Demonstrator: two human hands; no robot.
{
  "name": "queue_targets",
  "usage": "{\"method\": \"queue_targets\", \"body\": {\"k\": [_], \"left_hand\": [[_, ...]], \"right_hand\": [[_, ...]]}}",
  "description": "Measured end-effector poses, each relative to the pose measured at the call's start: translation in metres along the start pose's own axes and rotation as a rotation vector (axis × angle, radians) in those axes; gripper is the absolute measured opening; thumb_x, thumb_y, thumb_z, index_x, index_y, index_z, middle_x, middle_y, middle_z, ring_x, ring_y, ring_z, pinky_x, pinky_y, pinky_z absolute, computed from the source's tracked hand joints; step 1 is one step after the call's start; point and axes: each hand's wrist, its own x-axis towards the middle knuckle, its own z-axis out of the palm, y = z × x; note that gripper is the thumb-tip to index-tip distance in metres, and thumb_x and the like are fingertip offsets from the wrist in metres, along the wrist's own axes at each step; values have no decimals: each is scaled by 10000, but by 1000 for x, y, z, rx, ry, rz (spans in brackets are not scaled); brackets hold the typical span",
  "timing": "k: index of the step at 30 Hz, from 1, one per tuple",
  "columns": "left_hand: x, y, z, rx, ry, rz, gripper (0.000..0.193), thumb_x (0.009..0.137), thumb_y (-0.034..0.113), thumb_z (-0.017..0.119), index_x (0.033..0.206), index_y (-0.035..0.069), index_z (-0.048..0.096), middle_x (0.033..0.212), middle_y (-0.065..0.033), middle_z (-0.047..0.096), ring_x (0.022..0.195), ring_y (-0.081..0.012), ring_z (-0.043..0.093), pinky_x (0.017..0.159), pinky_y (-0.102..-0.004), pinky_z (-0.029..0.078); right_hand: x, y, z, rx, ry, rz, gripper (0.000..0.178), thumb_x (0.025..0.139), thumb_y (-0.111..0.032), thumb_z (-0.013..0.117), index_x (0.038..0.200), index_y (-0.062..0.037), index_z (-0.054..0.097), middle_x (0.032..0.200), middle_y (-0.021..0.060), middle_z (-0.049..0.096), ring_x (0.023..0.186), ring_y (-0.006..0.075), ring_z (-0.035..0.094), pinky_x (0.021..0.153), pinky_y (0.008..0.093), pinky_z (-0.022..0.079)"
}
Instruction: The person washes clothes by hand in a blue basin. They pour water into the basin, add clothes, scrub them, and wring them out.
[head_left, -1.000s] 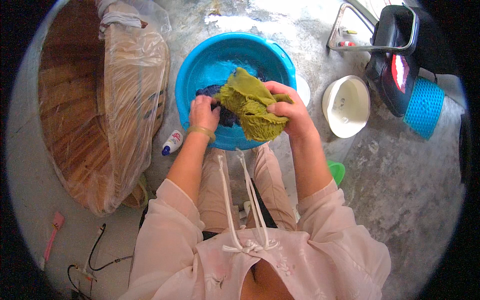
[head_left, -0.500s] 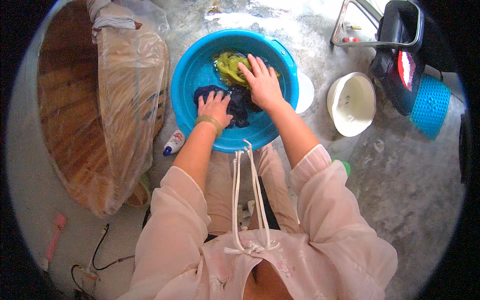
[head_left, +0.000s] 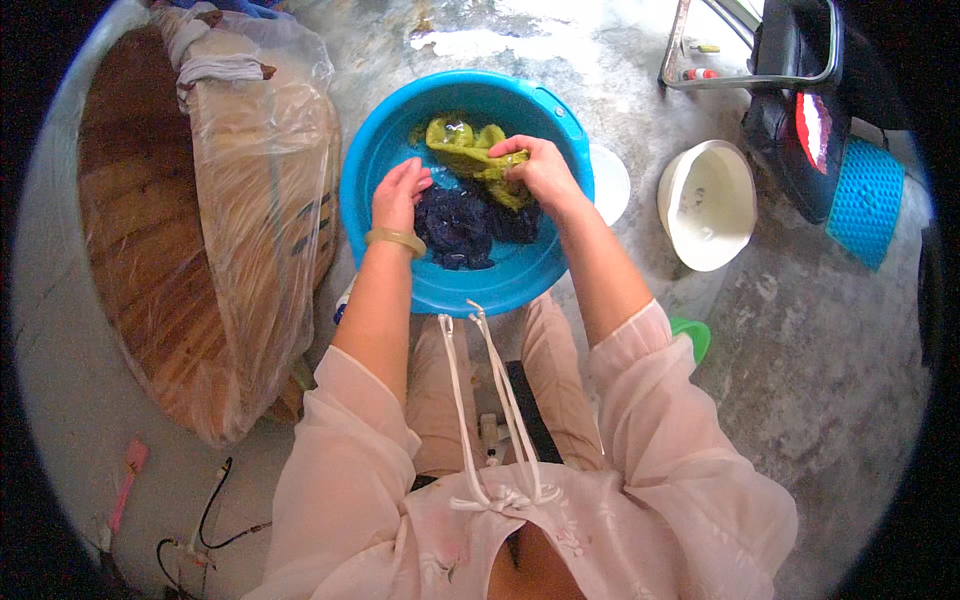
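A blue plastic basin [head_left: 365, 250] holds water and two wet cloths. The yellow-green cloth [head_left: 455, 150] lies on the far side, and a dark navy cloth [head_left: 455, 230] rests nearer to me. My right hand [head_left: 550, 178] pinches the right end of the yellow-green cloth between thumb and fingers, lifting it a little. At the left inside of the basin is my left hand [head_left: 402, 195], its fingers stretched out beside the dark cloth and nothing in them. A pale bangle [head_left: 396, 240] circles my left wrist.
To the right stand a cream bowl [head_left: 708, 215] and a blue textured basket [head_left: 865, 200], near a metal-framed chair [head_left: 740, 82]. A white lid-like disc [head_left: 610, 185] sits by the basin. Left is a large wooden tub [head_left: 145, 230] under clear plastic. A green container [head_left: 695, 337] shows past my right sleeve.
My right hand has gone from resting spread on the yellow-green cloth to gripping and raising its end. My left hand has come off the dark cloth and shifted left.
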Motion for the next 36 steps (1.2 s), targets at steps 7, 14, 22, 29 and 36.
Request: {"method": "queue_targets", "body": {"k": [7, 14, 22, 29, 36], "left_hand": [[-11, 20, 23, -383, -254, -253, 856, 797, 588, 494, 1388, 75, 148, 1411, -172, 163, 1271, -315, 268, 1008, -454, 286], [-19, 29, 34, -665, -457, -306, 601, 847, 497, 489, 1252, 62, 403, 1223, -159, 468, 1109, -277, 474, 939, -449, 389], [-22, 12, 40, -781, -363, -285, 367, 891, 346, 456, 1073, 48, 565, 1070, -150, 596, 981, -269, 581, 870, -400, 459], [-38, 18, 51, -671, -341, -150, 250, 863, 257, 534, 1039, 79, 544, 996, -100, 591, 910, -211, 584, 782, -339, 493], [-36, 5, 46, -665, -297, -201, 244, 882, 263, 499, 1032, 76, 547, 977, -84, 603, 885, -219, 595, 764, -345, 495]], "right_hand": [[-61, -38, 26, 789, -277, -78, 344, 512, -38, 487, 840, 34, 563, 903, 135, 577, 861, 241, 557, 834, 319, 439], [-70, -32, 26, 1096, -486, -50, 442, 539, -106, 528, 946, 61, 568, 992, 144, 564, 957, 251, 534, 891, 328, 406], [-53, -3, 36, 245, 158, -329, 505, 730, -123, 491, 1231, -53, 490, 1400, 207, 206, 1284, 280, 263, 1045, 371, 232], [-84, -15, 79, -633, 326, -709, 595, 743, -360, 607, 1280, -159, 448, 1368, 218, 254, 1230, 432, 266, 1017, 471, 243], [-69, -18, 75, -616, 439, -602, 583, 673, -246, 682, 1212, -152, 480, 1138, 134, 446, 1016, 347, 462, 737, 415, 484]]}}
